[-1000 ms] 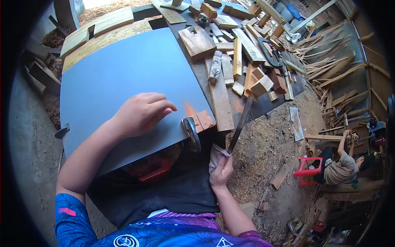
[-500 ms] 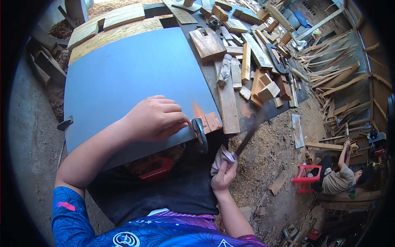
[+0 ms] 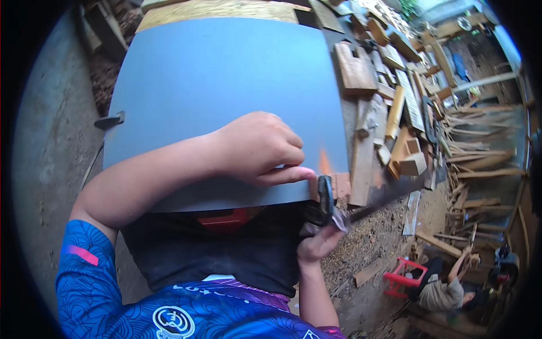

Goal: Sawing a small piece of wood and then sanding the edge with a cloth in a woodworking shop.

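Note:
My left hand [image 3: 262, 148] rests over the front of the smooth blue-grey tabletop [image 3: 226, 73], its fingers curled in. One outstretched digit reaches the edge of a small reddish wood block [image 3: 340, 185] at the front right corner. A dark metal clamp [image 3: 326, 198] grips this block at the table edge. Below the corner, my right hand [image 3: 317, 247] is closed round the cloth-wrapped end [image 3: 337, 220] of a long, dark, file-like tool [image 3: 387, 199], blurred by motion. The tool slants up to the right. Orange wood dust [image 3: 324, 161] lies just behind the block.
Wood offcuts [image 3: 357, 68] crowd a lower surface along the table's right side. A metal piece [image 3: 110, 120] juts from the left edge. At the far right, another person [image 3: 443, 291] works by a red stool [image 3: 403, 277]. Wood strips [image 3: 485, 150] are stacked behind.
The view has shifted, so the table sits farther right. My right hand has come up closer to the clamp, and the tool has swung from steep to a flatter slant. The left hand stays beside the block.

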Tool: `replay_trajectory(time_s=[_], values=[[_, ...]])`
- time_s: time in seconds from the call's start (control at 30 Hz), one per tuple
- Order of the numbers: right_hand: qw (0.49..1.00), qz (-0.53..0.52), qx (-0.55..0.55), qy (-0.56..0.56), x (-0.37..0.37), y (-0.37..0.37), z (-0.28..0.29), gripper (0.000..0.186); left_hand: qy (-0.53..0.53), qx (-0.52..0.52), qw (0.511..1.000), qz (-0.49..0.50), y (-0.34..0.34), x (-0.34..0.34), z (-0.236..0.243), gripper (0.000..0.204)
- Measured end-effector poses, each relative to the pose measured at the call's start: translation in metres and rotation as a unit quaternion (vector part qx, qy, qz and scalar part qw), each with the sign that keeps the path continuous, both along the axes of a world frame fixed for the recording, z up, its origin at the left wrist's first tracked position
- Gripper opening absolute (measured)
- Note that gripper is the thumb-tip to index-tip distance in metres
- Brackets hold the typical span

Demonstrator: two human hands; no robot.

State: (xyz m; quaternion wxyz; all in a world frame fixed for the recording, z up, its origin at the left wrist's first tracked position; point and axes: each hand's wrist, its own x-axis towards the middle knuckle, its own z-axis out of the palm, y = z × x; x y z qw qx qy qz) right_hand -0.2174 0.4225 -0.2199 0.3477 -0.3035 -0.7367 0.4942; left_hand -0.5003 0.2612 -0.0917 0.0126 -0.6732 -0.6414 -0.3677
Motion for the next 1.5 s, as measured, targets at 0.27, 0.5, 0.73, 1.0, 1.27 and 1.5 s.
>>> replay_trajectory(time_s=[0.27, 0.5, 0.73, 1.0, 1.27, 1.5], values=[[0.927, -0.020, 0.275, -0.254, 0.036, 0.072, -0.103, 0.052, -0.069, 0.014, 0.994, 0.080, -0.005, -0.013, -0.019, 0.045], [0.790, 0.012, 0.411, -0.455, 0.056, 0.081, -0.116, 0.055, -0.168, 0.017, 0.981, 0.095, -0.001, -0.023, -0.021, 0.043], [0.807, 0.056, 0.382, -0.447, 0.074, 0.078, -0.099, 0.055, -0.190, -0.009, 0.978, 0.089, 0.002, -0.024, -0.021, 0.041], [0.828, 0.104, 0.356, -0.420, 0.104, 0.083, -0.088, 0.055, -0.191, 0.005, 0.978, 0.087, 0.004, -0.025, -0.022, 0.035], [0.845, 0.171, 0.331, -0.384, 0.110, 0.090, -0.080, 0.055, -0.170, 0.000, 0.980, 0.101, 0.000, -0.026, -0.027, 0.034], [0.853, 0.221, 0.309, -0.358, 0.010, 0.075, -0.107, 0.055, -0.171, 0.010, 0.980, 0.103, 0.004, -0.025, -0.026, 0.036]])
